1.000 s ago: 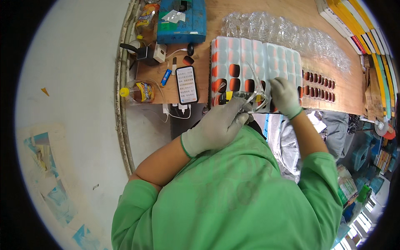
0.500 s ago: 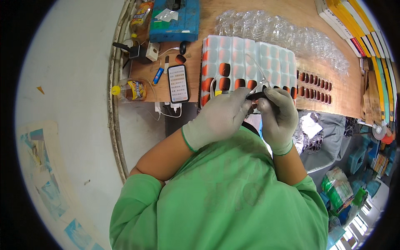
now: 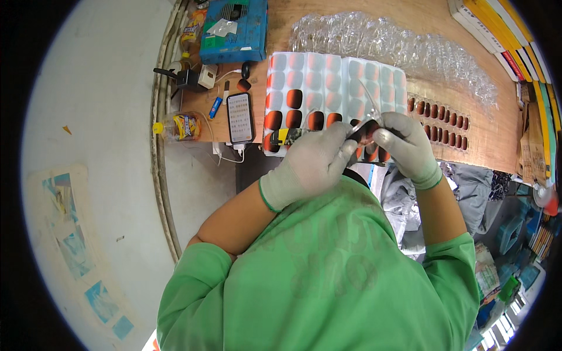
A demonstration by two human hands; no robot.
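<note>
- A pale wall (image 3: 99,134) fills the left of the frame, and a wooden counter (image 3: 492,140) runs across the top from upper centre to the right.
- The glasses (image 3: 368,131), with a clear frame and a dark reddish lens, are just right of the frame's centre, raised in front of the near edge of the lens tray; one clear temple points up over the tray.
- The left hand (image 3: 316,159), in a pale glove with a green cuff edge, is closed with thumb and fingers on the left part of the glasses.
- The right hand (image 3: 411,146), gloved alike, pinches the right side of the glasses between thumb and fingers.
- The lens tray (image 3: 337,82), white with rows of rounded compartments, lies at upper centre; dark orange-brown lenses show along its lower rows, partly hidden by the hands.
- Right of the tray are two rows of dark reddish lenses (image 3: 439,123) in clear packing.
- Crumpled-looking clear plastic (image 3: 386,47) stretches behind the tray.
- At upper left, a blue box (image 3: 234,44) stands above a lit phone (image 3: 240,119), a small blue tube (image 3: 216,107) and a yellow-capped bottle (image 3: 182,127).
- Yellow-and-white stacked packages (image 3: 492,32) occupy the upper right corner.
</note>
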